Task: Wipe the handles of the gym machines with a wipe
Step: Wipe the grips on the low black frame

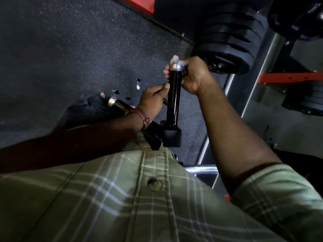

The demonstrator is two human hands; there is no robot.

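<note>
The wiping is judged to be under way: a white wipe point(175, 59) is pressed on the metal-capped tip of one black handle point(173, 95), while a second handle point(118, 104) lower left is not being touched. The wipe and handle tip are gripped by the right hand point(194, 75); the left hand point(153, 100) is curled, its fingertips pinched at mid-shaft.

Landmark: upright black handle point(173, 95). Left of it, open speckled floor point(70, 49), free approach, only a few small dark spots low down. Just left, left hand point(153, 100) crowds the mid-shaft; further left a 2nd handle point(118, 104) juts out, w/ a dark trouser knee point(83, 109) beside it. Top end blocked by right hand point(194, 75) w/ white wipe point(175, 59). Up-right, stacked weight plates point(227, 49) sit close, tight gap. Right of it, grey frame rail point(258, 70) runs diagonally. Below, black bracket point(172, 137) closes off the base.
</note>
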